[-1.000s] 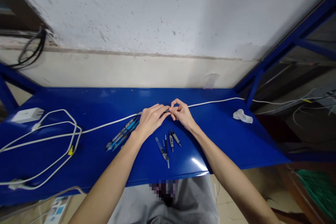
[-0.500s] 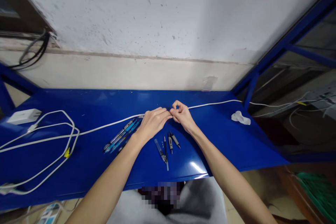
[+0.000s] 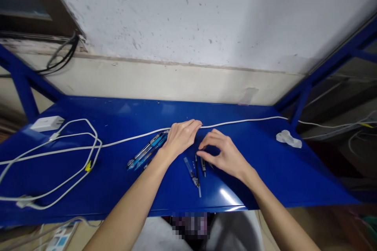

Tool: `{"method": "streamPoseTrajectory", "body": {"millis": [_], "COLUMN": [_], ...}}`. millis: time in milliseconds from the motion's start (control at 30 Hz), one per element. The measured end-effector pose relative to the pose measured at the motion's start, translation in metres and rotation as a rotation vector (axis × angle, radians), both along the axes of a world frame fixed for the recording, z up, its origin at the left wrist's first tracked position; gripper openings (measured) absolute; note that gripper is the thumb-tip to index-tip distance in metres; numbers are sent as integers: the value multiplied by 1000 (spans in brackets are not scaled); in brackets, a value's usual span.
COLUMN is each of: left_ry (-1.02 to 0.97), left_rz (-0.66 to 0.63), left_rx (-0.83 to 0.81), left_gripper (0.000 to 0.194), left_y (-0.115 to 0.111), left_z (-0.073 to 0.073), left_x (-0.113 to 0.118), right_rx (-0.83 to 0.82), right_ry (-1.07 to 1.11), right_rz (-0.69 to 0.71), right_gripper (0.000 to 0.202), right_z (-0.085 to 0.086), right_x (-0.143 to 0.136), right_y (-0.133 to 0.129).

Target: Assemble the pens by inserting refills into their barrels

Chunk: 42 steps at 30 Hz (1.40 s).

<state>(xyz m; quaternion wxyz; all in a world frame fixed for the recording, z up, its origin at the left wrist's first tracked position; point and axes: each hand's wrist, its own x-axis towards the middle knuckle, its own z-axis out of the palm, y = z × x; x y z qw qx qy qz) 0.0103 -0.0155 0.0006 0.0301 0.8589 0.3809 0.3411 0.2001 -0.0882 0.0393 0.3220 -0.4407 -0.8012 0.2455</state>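
Observation:
My left hand [image 3: 183, 135] is closed near the middle of the blue table, its fingertips pinched by the white cable; what they hold is too small to name. To its right, my right hand [image 3: 225, 151] has thumb and fingers apart, just above several pen parts. Among these lie a clear pen barrel [image 3: 191, 170], a thin dark refill [image 3: 198, 170] and a grey pen piece [image 3: 203, 166]. Another grey piece is mostly hidden under my right hand. Left of my left wrist lies a bundle of blue and clear pens [image 3: 145, 152].
A white cable [image 3: 129, 138] crosses the blue table [image 3: 112, 188] and loops at the left, near a white adapter [image 3: 47, 123]. Crumpled white tissue [image 3: 288, 139] lies at the right. Behind stands a wall; blue frame bars rise at both sides.
My right hand has left my left fingertips and moved down towards the pen parts, its fingers opening. My left hand stays pinched. The whole view has shifted a little to the left.

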Motion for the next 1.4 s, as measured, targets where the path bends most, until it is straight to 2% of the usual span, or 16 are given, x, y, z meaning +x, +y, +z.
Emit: {"method": "streamPoseTrajectory", "body": {"millis": [33,133,200,267,433,567,667,800,900,967,1100,1400], "left_ry": [-6,-11,-6,0,9,15,17,22,34,44,48,70], "left_rz": [-6,-18,-20,-19,-15,-19,-2,22,24,21,10,-27], "left_rx": [-1,-11,-17,-20,-20,-19,-10,-1,5,10,18,0], "left_gripper": [24,24,23,23,24,22,22,22,24,24,24,23], "left_y": [0,0,-1,-2,-2,-1,0,0,0,-1,-1,-1], "left_z": [0,1,2,3,3,1,0,1,2,2,0,0], "left_x": [0,2,2,2,2,1,1,0,0,1,3,8], "right_rx": [-10,-90,-126,-126,-109,-113,-59,54,-59,-173,-234,-343], "right_ry": [-91,-230,-265,-280,-286,-287,-136,381,840,990,1130,1060], "right_rz": [40,114,121,114,86,117,78,-182,-369,-444,-530,-356], "right_gripper": [16,60,77,78,64,61,57,38,50,57,54,42], "right_z": [0,-3,-5,-7,-11,-9,-8,-13,-23,-31,-43,-47], "right_x": [3,14,18,19,16,18,20,13,-1,-11,-22,-23], "right_y": [-6,-19,-24,-25,-24,-21,-12,23,57,72,77,59]}}
